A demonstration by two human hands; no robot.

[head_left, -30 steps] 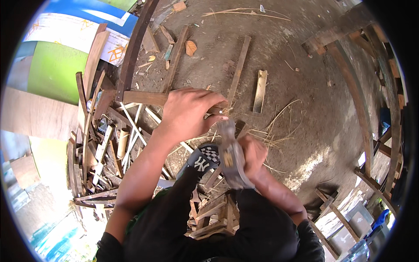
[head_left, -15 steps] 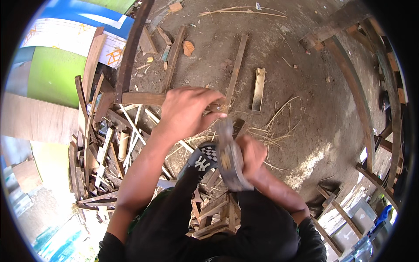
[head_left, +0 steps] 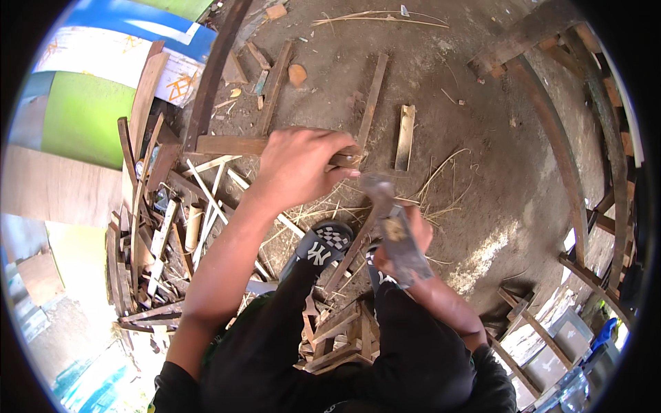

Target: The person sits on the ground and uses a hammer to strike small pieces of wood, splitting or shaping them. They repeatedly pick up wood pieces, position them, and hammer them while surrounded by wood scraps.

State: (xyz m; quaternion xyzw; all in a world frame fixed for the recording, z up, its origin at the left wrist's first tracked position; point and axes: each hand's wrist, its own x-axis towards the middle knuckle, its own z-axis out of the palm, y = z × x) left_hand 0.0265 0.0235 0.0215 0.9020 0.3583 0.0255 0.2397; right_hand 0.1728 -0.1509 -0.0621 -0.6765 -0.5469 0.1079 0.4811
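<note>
— Wooden slat (head_left: 275,146), brown and worn, lies across the middle of the frame; the left hand (head_left: 299,168) is clamped over its right end. Where's the tool?

— Just below and right of that hand. The right hand (head_left: 406,237) is wrapped tight round the handle of a hammer (head_left: 392,224), whose metal head sits near the slat's held end.

— How would you handle it well?

— I'd judge: press the slat flat so it can't jump, keep the left fingertips (head_left: 348,160) back from the hammer head, and strike short and square rather than swinging wide.

— And the ground?

— Packed grey dirt (head_left: 482,172) with straw and loose sticks, uneven footing. Scrap wood (head_left: 155,227) is heaped at centre left, a blue and green panel (head_left: 89,82) sits at upper left, dark curved timbers (head_left: 571,158) run down the right. Patterned sandals (head_left: 323,248) show at lower centre.
</note>
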